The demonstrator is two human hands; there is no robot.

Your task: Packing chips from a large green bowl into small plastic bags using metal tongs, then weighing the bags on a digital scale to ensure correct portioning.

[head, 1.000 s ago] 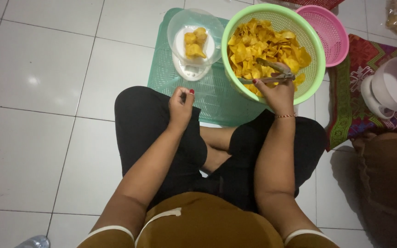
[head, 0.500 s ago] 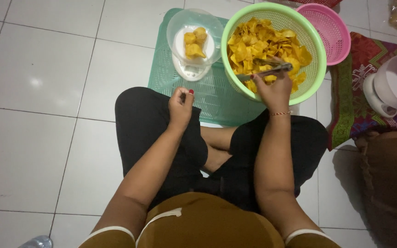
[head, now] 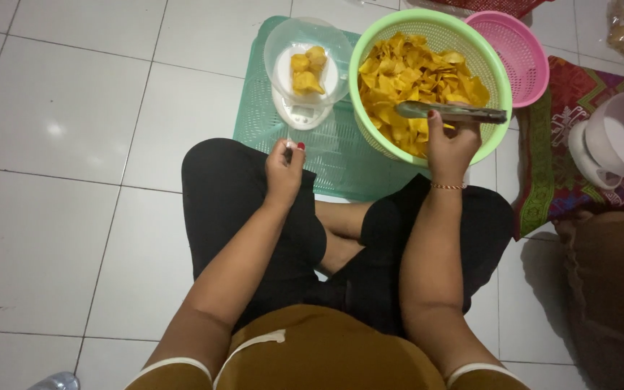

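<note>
I sit cross-legged on a tiled floor. My right hand (head: 451, 148) grips metal tongs (head: 451, 112), held level over a green basket (head: 498, 79) full of yellow chips (head: 406, 76). My left hand (head: 284, 165) rests curled on my left knee, fingers closed, holding nothing that I can see. Just beyond it stands a small white kitchen scale (head: 299, 114) with a clear bowl (head: 277, 43) on top, and a few chips (head: 306, 68) lie in that bowl.
A flat teal mesh tray (head: 341, 155) lies under the scale and green basket. A pink basket (head: 525, 50) sits behind the green one. At right are a patterned cloth (head: 543, 173), a second white scale with bowl (head: 619, 137), and another person's knee (head: 608, 289).
My right hand has lifted the tongs out of the chips and swung them so they point right, level above the basket. My left hand has stayed on the knee.
</note>
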